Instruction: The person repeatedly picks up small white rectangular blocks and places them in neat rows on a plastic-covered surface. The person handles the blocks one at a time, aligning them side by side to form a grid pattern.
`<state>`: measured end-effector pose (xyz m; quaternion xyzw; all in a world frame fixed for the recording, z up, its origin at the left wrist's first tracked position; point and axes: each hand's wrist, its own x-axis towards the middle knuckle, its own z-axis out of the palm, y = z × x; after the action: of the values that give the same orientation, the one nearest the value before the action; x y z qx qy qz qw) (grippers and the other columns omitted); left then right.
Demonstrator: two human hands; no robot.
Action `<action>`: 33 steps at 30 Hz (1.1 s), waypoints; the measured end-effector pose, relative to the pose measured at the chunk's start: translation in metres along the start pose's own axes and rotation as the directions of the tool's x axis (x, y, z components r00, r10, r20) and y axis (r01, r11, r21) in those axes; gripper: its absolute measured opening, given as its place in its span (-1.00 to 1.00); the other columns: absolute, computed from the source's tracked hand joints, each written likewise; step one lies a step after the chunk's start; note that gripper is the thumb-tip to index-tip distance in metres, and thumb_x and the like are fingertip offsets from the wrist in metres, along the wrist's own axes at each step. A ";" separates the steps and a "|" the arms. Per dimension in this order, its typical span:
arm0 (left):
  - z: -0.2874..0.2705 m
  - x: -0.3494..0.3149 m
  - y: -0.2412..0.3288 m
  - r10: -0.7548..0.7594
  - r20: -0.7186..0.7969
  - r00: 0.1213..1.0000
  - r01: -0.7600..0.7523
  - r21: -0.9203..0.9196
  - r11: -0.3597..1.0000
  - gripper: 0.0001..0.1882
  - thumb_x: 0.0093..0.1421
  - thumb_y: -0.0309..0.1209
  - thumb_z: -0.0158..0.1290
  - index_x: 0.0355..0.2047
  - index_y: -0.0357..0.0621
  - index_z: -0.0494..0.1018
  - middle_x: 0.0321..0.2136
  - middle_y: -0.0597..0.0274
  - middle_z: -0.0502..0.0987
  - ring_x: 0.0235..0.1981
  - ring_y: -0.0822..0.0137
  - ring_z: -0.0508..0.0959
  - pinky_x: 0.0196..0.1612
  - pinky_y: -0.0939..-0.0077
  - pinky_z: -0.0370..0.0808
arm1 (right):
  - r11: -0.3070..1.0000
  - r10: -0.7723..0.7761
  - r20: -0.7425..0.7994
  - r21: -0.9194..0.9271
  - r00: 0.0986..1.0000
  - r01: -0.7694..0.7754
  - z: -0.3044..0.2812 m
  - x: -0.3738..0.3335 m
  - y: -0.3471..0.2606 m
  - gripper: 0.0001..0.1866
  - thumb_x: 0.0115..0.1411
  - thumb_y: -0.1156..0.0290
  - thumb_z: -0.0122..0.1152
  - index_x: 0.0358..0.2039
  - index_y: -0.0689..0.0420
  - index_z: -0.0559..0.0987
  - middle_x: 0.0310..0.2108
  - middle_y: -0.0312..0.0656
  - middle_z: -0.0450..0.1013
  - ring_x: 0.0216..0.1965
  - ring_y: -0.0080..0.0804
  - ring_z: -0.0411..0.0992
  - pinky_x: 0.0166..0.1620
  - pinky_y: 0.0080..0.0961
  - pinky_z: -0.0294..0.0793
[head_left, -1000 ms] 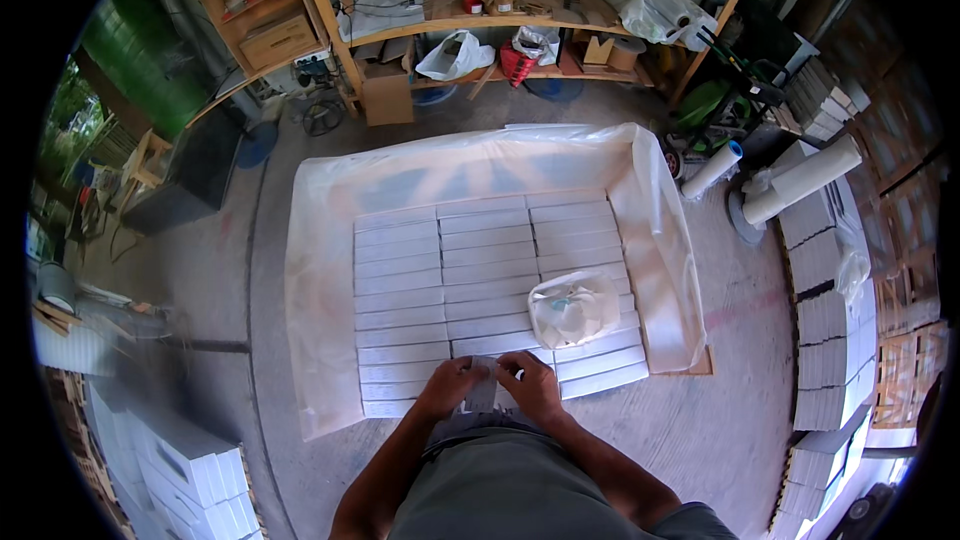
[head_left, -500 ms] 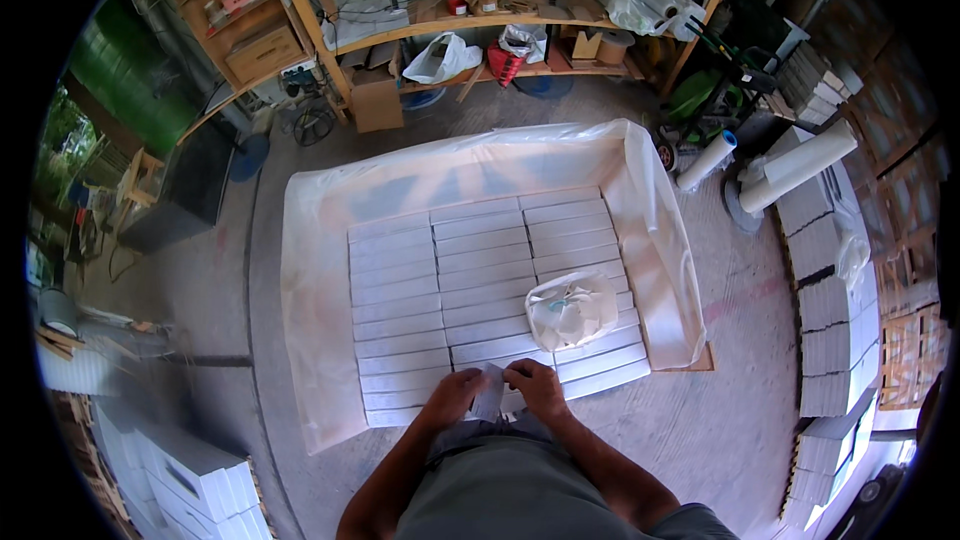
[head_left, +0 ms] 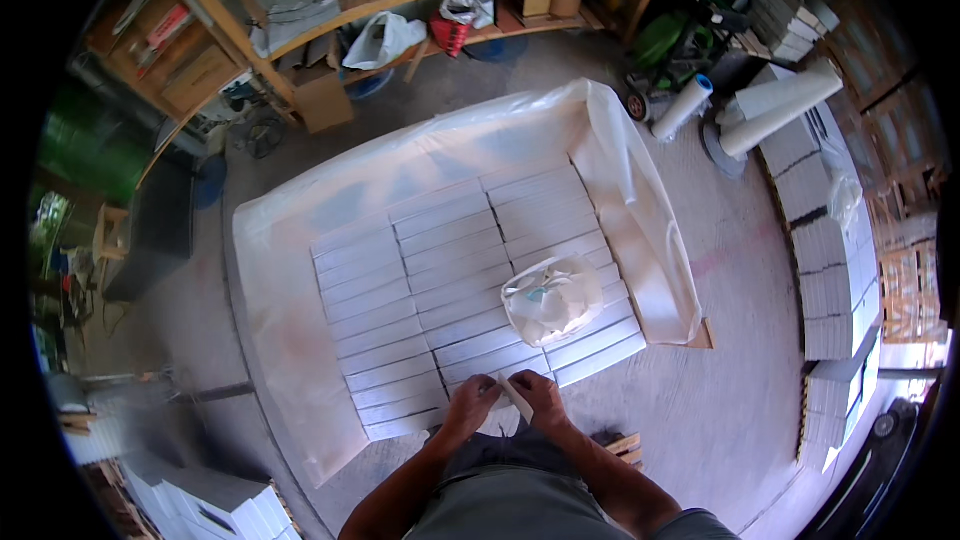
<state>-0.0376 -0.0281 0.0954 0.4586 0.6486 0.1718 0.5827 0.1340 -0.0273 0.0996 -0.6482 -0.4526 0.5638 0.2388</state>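
My left hand (head_left: 474, 406) and my right hand (head_left: 538, 398) are close together in front of my waist, fingers pinched. Between them is a small flat pale piece, like paper or a label (head_left: 516, 399), tilted and seen nearly edge-on. Both hands appear to grip it. Just beyond lie rows of long white boxes (head_left: 455, 275), packed side by side in several columns. An open white bag (head_left: 553, 302) with crumpled pale scraps inside rests on the boxes at the right. Translucent plastic sheeting (head_left: 290, 230) stands up around the left, far and right sides of the stack.
A wooden shelf (head_left: 400, 8) with cartons and bags runs along the back. White rolls (head_left: 780, 110) stand at the right beside stacked white packs (head_left: 825, 240). More white boxes (head_left: 215, 495) lie at the lower left. A wooden pallet corner (head_left: 627, 448) shows near my right forearm.
My view has turned, so the stack appears tilted and shifted left. The pale piece between my hands has turned from showing its flat face to nearly edge-on.
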 end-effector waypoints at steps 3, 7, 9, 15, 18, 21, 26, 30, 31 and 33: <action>0.017 0.036 -0.006 -0.126 0.013 0.992 0.126 -0.004 0.992 -0.64 0.14 -0.21 0.04 -0.26 -0.31 0.52 -0.30 -0.12 0.56 -0.21 -0.01 0.56 -0.12 0.28 0.45 | 0.987 0.147 -0.265 0.108 0.953 -0.123 -0.018 0.023 0.032 -0.78 0.16 0.35 0.15 -0.31 0.24 0.60 -0.50 -0.17 0.54 -0.48 -0.55 0.46 -0.37 -0.55 0.45; 0.046 0.095 -0.006 -0.043 -0.113 0.993 0.055 0.103 0.993 -0.69 0.12 -0.25 0.00 -0.34 -0.30 0.52 -0.35 -0.12 0.55 -0.26 -0.08 0.54 -0.15 0.18 0.43 | 0.915 0.355 -0.602 0.382 0.715 -0.133 -0.072 0.054 0.100 -0.80 0.15 0.37 0.09 -0.41 0.25 0.59 -0.59 -0.23 0.49 -0.61 -0.57 0.35 -0.53 -0.59 0.32; 0.065 0.129 -0.007 -0.014 -0.127 0.992 0.039 0.201 0.979 -0.69 0.12 -0.27 -0.03 -0.33 -0.28 0.53 -0.35 -0.12 0.55 -0.25 -0.10 0.53 -0.14 0.16 0.43 | 0.878 0.420 -0.660 0.470 0.623 -0.095 -0.101 0.060 0.116 -0.80 0.16 0.39 0.10 -0.38 0.28 0.57 -0.56 -0.24 0.49 -0.60 -0.59 0.34 -0.55 -0.61 0.30; 0.119 0.227 -0.017 -0.028 -0.035 0.999 0.040 0.416 0.908 -0.69 0.11 -0.28 -0.08 -0.33 -0.24 0.55 -0.30 -0.16 0.56 -0.22 -0.13 0.53 -0.10 0.11 0.43 | 0.853 0.462 -0.618 0.506 0.636 -0.128 -0.138 0.051 0.126 -0.79 0.17 0.38 0.12 -0.36 0.31 0.55 -0.52 -0.24 0.49 -0.56 -0.59 0.39 -0.53 -0.64 0.32; 0.129 0.242 -0.023 -0.053 0.000 0.999 0.047 0.467 0.883 -0.67 0.13 -0.26 -0.07 -0.30 -0.23 0.55 -0.26 -0.18 0.56 -0.19 -0.14 0.54 -0.07 0.11 0.43 | 0.853 0.472 -0.570 0.489 0.673 -0.184 -0.128 0.048 0.122 -0.78 0.12 0.36 0.11 -0.41 0.28 0.57 -0.61 -0.26 0.48 -0.63 -0.60 0.32 -0.52 -0.61 0.32; 0.133 0.238 -0.032 0.038 -0.043 0.998 -0.009 0.536 0.844 -0.61 0.15 -0.21 0.01 -0.22 -0.33 0.50 -0.26 -0.16 0.58 -0.26 -0.07 0.58 -0.14 0.22 0.48 | 0.866 0.455 -0.537 0.452 0.710 -0.213 -0.107 0.051 0.117 -0.78 0.14 0.36 0.13 -0.39 0.29 0.57 -0.60 -0.24 0.49 -0.61 -0.61 0.35 -0.50 -0.62 0.35; 0.095 0.192 0.008 -0.340 0.209 0.917 0.312 0.158 0.937 -0.54 0.15 -0.08 0.05 -0.33 -0.33 0.52 -0.48 0.06 0.55 -0.51 0.21 0.54 -0.39 0.36 0.46 | 0.939 0.341 -0.529 0.163 0.777 -0.302 -0.063 0.057 0.113 -0.76 0.14 0.29 0.20 -0.31 0.21 0.59 -0.48 -0.13 0.55 -0.45 -0.36 0.53 -0.30 -0.45 0.49; 0.061 0.148 -0.022 -0.373 0.294 0.880 0.387 0.011 0.922 -0.54 0.10 -0.05 0.12 -0.38 -0.31 0.54 -0.63 0.29 0.43 -0.63 0.47 0.35 -0.56 0.51 0.32 | 0.969 0.226 -0.465 0.020 0.856 -0.245 -0.042 0.066 0.077 -0.77 0.14 0.26 0.20 -0.33 0.17 0.58 -0.45 -0.12 0.56 -0.42 -0.24 0.55 -0.29 -0.39 0.49; 0.055 0.141 -0.041 -0.341 0.304 0.890 0.366 -0.030 0.930 -0.60 0.08 -0.13 0.15 -0.39 -0.31 0.54 -0.65 0.29 0.42 -0.65 0.49 0.34 -0.60 0.50 0.28 | 0.969 0.228 -0.452 0.022 0.862 -0.244 -0.034 0.069 0.075 -0.76 0.14 0.26 0.20 -0.34 0.18 0.58 -0.47 -0.12 0.55 -0.43 -0.23 0.54 -0.30 -0.39 0.49; 0.044 0.129 -0.060 -0.414 0.288 0.863 0.443 -0.041 0.895 -0.64 0.09 -0.18 0.15 -0.39 -0.31 0.54 -0.66 0.30 0.41 -0.68 0.48 0.33 -0.63 0.49 0.26 | 0.966 0.247 -0.421 0.034 0.873 -0.257 -0.019 0.075 0.075 -0.76 0.14 0.26 0.20 -0.35 0.20 0.58 -0.49 -0.13 0.55 -0.45 -0.27 0.54 -0.31 -0.41 0.48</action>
<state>-0.0088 0.0294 -0.0387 0.2905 0.6381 0.0072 0.7131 0.1726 0.0048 0.0041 -0.8108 -0.3083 0.4315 0.2479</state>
